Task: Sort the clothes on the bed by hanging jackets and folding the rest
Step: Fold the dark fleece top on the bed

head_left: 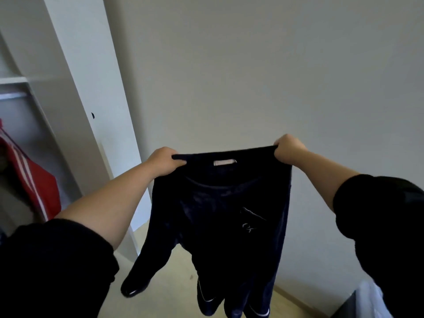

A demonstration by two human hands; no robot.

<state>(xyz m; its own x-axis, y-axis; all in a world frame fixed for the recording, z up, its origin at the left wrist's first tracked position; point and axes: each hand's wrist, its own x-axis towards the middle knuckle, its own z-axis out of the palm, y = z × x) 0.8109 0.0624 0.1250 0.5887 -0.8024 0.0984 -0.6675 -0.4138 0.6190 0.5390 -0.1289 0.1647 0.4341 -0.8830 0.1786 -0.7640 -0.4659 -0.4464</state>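
A dark navy garment (220,221) with a pale neck label, a small white logo and white piping on its hems hangs in the air in front of me. My left hand (164,162) grips its top edge at the left corner. My right hand (288,149) grips the same edge at the right corner. The cloth is stretched flat between both hands, and one sleeve dangles at the lower left. The bed is out of view.
An open white wardrobe (75,92) stands at the left, with a rail (12,96) and a red jacket with white stripes (34,180) hanging inside. A plain wall is ahead, pale floor (174,283) below. White cloth (371,299) lies at the bottom right corner.
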